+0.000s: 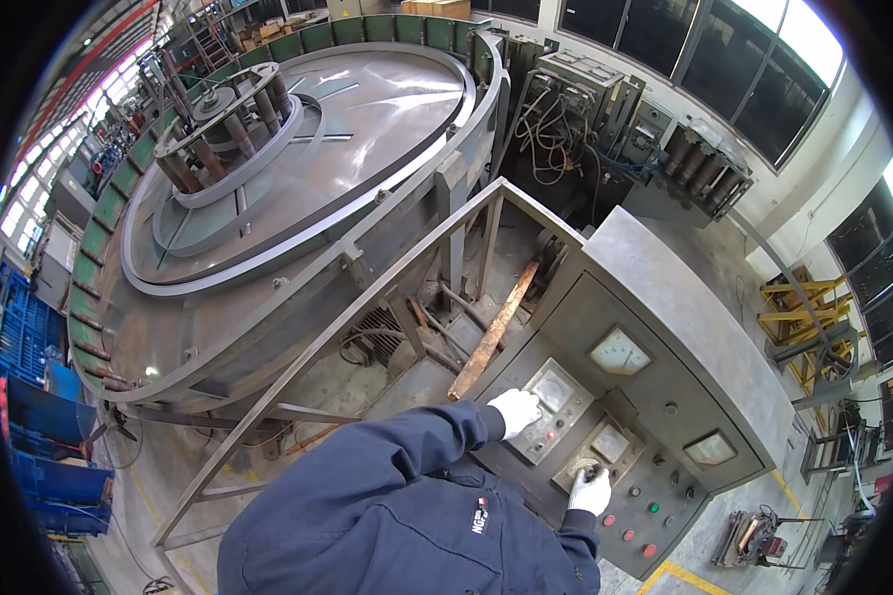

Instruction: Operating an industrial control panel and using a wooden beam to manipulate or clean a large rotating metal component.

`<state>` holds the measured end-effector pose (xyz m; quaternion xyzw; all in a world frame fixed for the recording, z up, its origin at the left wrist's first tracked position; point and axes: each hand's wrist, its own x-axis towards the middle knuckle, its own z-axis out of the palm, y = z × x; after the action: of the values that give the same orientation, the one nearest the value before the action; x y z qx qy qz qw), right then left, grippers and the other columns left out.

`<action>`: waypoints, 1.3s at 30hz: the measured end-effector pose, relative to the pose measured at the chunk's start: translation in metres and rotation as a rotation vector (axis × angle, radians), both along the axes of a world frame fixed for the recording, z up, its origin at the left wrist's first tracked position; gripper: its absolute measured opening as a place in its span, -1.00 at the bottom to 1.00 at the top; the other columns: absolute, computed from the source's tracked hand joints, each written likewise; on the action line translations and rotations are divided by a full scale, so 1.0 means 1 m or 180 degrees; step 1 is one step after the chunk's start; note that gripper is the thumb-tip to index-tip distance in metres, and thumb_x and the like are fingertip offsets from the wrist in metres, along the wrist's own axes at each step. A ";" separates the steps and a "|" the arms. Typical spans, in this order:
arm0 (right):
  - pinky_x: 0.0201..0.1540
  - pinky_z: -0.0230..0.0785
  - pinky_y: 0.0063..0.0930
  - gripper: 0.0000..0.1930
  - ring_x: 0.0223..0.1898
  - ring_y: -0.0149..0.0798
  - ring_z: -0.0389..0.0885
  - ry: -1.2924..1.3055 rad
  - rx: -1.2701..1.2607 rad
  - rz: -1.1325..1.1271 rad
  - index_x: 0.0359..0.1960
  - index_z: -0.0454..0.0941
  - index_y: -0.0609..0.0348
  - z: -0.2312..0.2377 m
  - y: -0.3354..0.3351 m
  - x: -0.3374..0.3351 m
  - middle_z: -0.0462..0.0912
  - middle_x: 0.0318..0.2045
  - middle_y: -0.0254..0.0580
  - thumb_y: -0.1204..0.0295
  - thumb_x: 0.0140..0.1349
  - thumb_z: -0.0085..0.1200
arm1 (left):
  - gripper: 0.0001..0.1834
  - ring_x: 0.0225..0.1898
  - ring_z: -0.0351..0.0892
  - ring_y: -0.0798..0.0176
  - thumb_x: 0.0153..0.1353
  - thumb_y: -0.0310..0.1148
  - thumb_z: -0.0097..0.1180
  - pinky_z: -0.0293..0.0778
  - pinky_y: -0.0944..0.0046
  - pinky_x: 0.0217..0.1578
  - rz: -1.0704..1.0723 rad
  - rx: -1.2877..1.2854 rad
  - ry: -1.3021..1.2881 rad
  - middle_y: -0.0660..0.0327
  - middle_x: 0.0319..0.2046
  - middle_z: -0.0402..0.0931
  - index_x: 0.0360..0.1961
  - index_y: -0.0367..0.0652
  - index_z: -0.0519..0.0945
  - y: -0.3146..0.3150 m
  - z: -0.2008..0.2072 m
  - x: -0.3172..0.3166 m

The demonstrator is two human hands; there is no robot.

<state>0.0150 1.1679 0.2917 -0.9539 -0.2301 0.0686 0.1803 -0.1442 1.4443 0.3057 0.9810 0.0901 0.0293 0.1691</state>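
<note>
Control console: a grey cabinet (665, 268) with a sloping front, set at the person's right; the slope presumably brings its controls within reach of a standing operator.
Left hand: white-gloved, the left hand (515, 412) lies at the upper left part of the left control module (538, 446), fingers bent over it; whether they pinch a knob or merely rest there cannot be told, since the glove covers the spot.
Right hand: also gloved, the right hand (590, 492) appears to pinch a round dial knob (585, 466) between thumb and fingers, a grip suited to fine turning.
Dial knob: on the right control module (576, 483), below and left of that module's meter (611, 442), which stays uncovered, so its face probably remains readable.
Panel gauges: an upper gauge (620, 351) and a lower gauge (711, 448) sit above the modules, likely so that the arms do not block them.
Push buttons: a red button (649, 550) and a green button (654, 507) lie near the right hand, untouched.
Guard rail: a metal rail (367, 297) stands between person and large round machine table (367, 129), presumably as a barrier.
Wooden bar: the bar (496, 332) slants beside the console; its support cannot be made out.
</note>
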 end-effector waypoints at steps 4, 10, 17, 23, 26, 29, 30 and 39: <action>0.03 0.63 -0.17 -0.62 -0.08 -0.01 0.81 0.0013 -0.0016 -0.0006 0.09 0.68 0.11 0.000 0.001 0.000 0.82 -0.10 -0.05 0.29 0.27 0.38 | -0.84 -0.14 0.67 -0.03 0.25 -0.39 0.16 0.57 -0.03 -0.16 0.0040 -0.0045 0.0021 0.06 -0.21 0.58 -0.16 -0.07 0.70 0.000 -0.002 0.001; 0.03 0.63 -0.16 -0.61 -0.08 0.00 0.81 -0.0047 -0.0086 0.0003 0.09 0.68 0.10 0.000 0.000 0.000 0.82 -0.10 -0.04 0.29 0.27 0.38 | -0.84 -0.12 0.67 -0.04 0.25 -0.40 0.17 0.57 -0.03 -0.13 0.0052 -0.0094 0.0035 0.05 -0.21 0.59 -0.17 -0.08 0.71 0.000 0.001 0.001; 0.04 0.63 -0.15 -0.61 -0.07 0.01 0.81 0.0005 -0.0027 -0.0023 0.08 0.68 0.11 0.002 0.002 -0.001 0.82 -0.10 -0.03 0.28 0.26 0.39 | -0.81 -0.12 0.67 -0.04 0.24 -0.41 0.17 0.57 -0.03 -0.12 0.0042 -0.0104 0.0026 0.04 -0.20 0.59 -0.15 -0.08 0.71 0.000 0.002 0.001; 0.04 0.63 -0.15 -0.61 -0.08 0.01 0.81 -0.0036 -0.0043 -0.0003 0.08 0.68 0.11 0.005 0.003 -0.002 0.82 -0.10 -0.02 0.29 0.25 0.39 | -0.82 -0.13 0.67 -0.05 0.25 -0.40 0.18 0.57 -0.03 -0.13 0.0073 -0.0129 -0.0025 0.03 -0.19 0.59 -0.15 -0.08 0.71 0.000 -0.001 0.001; 0.04 0.63 -0.14 -0.61 -0.07 0.01 0.81 -0.0019 -0.0034 0.0003 0.08 0.69 0.12 0.004 0.002 0.000 0.82 -0.10 -0.02 0.29 0.25 0.39 | -0.82 -0.13 0.67 -0.05 0.26 -0.40 0.17 0.57 -0.03 -0.14 0.0018 -0.0105 0.0053 0.03 -0.19 0.59 -0.14 -0.08 0.71 0.001 0.005 0.002; 0.03 0.63 -0.14 -0.61 -0.09 0.02 0.81 -0.0096 -0.0031 0.0027 0.08 0.69 0.12 0.000 0.000 0.000 0.82 -0.11 -0.01 0.29 0.25 0.39 | -0.81 -0.12 0.67 -0.05 0.26 -0.41 0.17 0.57 -0.03 -0.13 0.0030 -0.0108 0.0026 0.03 -0.19 0.59 -0.13 -0.08 0.72 0.000 0.003 0.002; 0.03 0.63 -0.13 -0.61 -0.09 0.02 0.81 -0.0091 -0.0019 0.0024 0.07 0.69 0.12 -0.001 0.000 0.000 0.82 -0.11 -0.01 0.29 0.25 0.39 | -0.81 -0.12 0.67 -0.05 0.26 -0.40 0.16 0.57 -0.03 -0.13 0.0032 -0.0109 0.0033 0.03 -0.19 0.59 -0.12 -0.08 0.72 0.000 0.002 0.001; 0.01 0.63 -0.12 -0.64 -0.10 0.04 0.81 -0.0050 0.0087 0.0002 0.02 0.69 0.12 -0.002 -0.001 -0.001 0.82 -0.14 0.00 0.28 0.25 0.39 | -0.80 -0.11 0.66 -0.03 0.27 -0.40 0.16 0.56 -0.02 -0.13 0.0054 -0.0140 0.0005 0.05 -0.18 0.59 -0.11 -0.07 0.73 0.000 -0.001 0.001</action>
<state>0.0145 1.1673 0.2897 -0.9517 -0.2328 0.0580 0.1914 -0.1433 1.4444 0.3047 0.9763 0.0991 0.0280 0.1902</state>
